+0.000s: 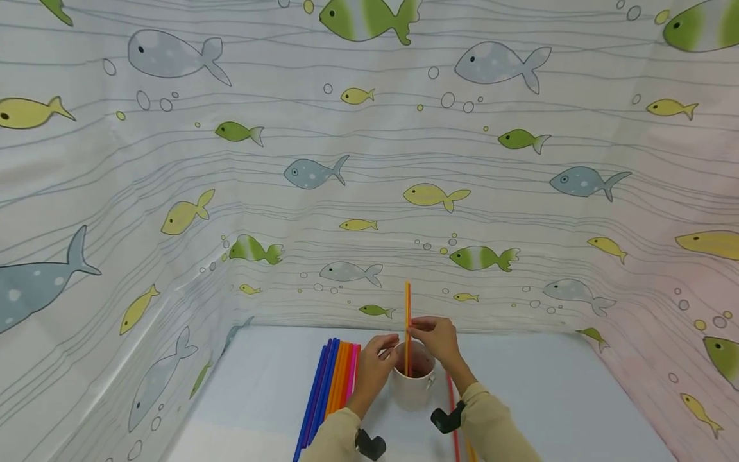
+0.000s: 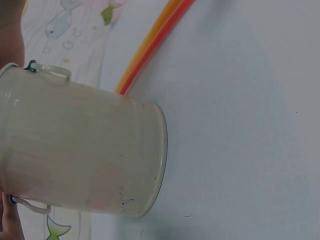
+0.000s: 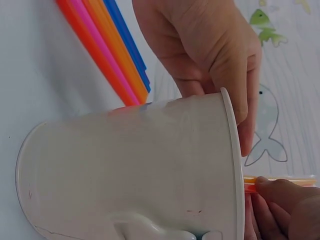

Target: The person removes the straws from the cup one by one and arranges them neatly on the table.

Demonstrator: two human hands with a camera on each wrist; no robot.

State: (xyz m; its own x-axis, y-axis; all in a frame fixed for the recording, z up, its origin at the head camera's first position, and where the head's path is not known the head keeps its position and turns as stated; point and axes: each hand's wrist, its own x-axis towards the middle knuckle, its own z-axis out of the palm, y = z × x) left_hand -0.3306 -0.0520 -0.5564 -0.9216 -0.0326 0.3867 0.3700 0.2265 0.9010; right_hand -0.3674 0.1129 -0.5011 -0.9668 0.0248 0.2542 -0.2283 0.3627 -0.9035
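Observation:
A small off-white bucket (image 1: 411,389) with little side handles stands upright on the table. My right hand (image 1: 437,337) pinches thin orange and yellow sticks (image 1: 408,301) between thumb and fingertips. Their lower ends are inside the bucket and their tops point up. In the right wrist view, the same sticks (image 3: 280,182) stick out past the rim. My left hand (image 1: 376,367) holds the bucket at the left of its rim, fingers bent. Seen from the right wrist, this left hand (image 3: 210,55) has its thumb at the rim and the lower fingers partly hidden behind the bucket wall.
Left of the bucket, blue, orange, red and pink sticks (image 1: 335,378) lie side by side. A red stick (image 1: 453,398) and a yellow one (image 1: 471,453) lie on the right, partly under the right arm. A fish-patterned cloth (image 1: 369,244) surrounds the white table (image 1: 554,398) at back and sides.

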